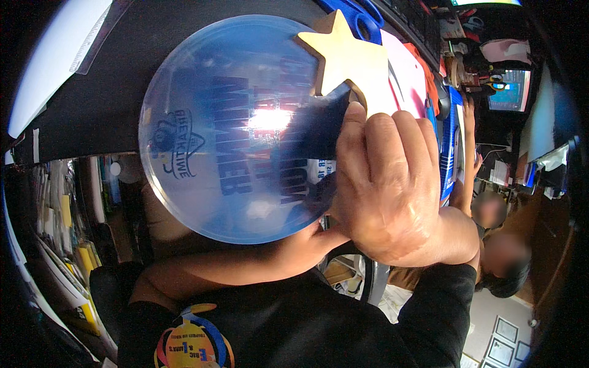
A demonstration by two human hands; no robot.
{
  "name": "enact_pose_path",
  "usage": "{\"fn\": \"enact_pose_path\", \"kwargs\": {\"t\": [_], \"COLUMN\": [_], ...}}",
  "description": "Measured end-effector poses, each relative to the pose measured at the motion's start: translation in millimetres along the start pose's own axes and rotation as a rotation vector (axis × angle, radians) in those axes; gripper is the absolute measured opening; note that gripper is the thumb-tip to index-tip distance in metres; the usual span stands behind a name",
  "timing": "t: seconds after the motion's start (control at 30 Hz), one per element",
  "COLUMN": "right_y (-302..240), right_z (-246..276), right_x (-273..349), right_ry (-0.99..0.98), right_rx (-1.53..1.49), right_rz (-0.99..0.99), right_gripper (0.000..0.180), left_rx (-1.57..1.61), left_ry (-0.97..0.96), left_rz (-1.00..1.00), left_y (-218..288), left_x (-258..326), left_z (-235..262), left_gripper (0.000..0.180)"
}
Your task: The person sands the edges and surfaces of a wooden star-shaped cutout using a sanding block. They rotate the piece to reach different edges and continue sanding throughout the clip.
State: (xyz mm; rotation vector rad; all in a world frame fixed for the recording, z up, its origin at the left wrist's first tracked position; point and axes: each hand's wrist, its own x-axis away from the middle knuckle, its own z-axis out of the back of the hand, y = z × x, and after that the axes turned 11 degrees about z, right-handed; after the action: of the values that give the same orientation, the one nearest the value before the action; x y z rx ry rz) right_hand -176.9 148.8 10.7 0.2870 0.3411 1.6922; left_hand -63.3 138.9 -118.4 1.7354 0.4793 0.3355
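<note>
Right hand: the right hand (383,184) fills the middle right of the frame. We see its back. Its fingers are curled close together and pressed on the edge of a round clear blue disc (227,129).
Left hand: the left hand (307,236) sits low in the middle, under the disc. Most of it is hidden behind the disc and the other hand. I cannot tell if it is spread or closed. It touches the bottom edge of the disc.
Disc: it is big, round and see-through, with dark blue print on it. It fills the upper middle of the frame. A bright spot of light shines near its middle.
Star: a pale yellow star (346,58) sits at the upper right edge of the disc, just above the right hand's fingers. It touches the disc.
Arms: both bare forearms come up from the lower part of the frame, out of black sleeves.
Shirt: a black shirt (294,325) with a round picture in yellow, blue and orange is at the bottom.
Behind: pink and blue flat things (411,73) lie at the upper right, behind the star. A lit screen (509,89) glows at the far right.
Other person: another person's arm (469,147) reaches up at the right.
</note>
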Motion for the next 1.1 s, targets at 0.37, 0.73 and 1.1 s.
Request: {"fn": "enact_pose_path", "kwargs": {"t": [0.37, 0.73, 1.1], "right_y": [-3, -2, 6], "right_z": [10, 12, -3], "right_x": [-5, 37, 68], "right_ry": [-0.117, 0.215, 0.483], "right_rx": [-0.001, -0.078, -0.218], "right_rz": [-0.046, -0.3, -0.433], "right_gripper": [0.044, 0.044, 0.019], "left_rx": [0.083, -0.008, 0.286], "left_ry": [-0.123, -0.521, 0.019], "left_rz": [0.071, 0.333, 0.55], "left_y": [1, 9, 43], "left_x": [2, -7, 11], "left_z": [4, 57, 128], "left_gripper": [0.07, 0.083, 0.045]}}
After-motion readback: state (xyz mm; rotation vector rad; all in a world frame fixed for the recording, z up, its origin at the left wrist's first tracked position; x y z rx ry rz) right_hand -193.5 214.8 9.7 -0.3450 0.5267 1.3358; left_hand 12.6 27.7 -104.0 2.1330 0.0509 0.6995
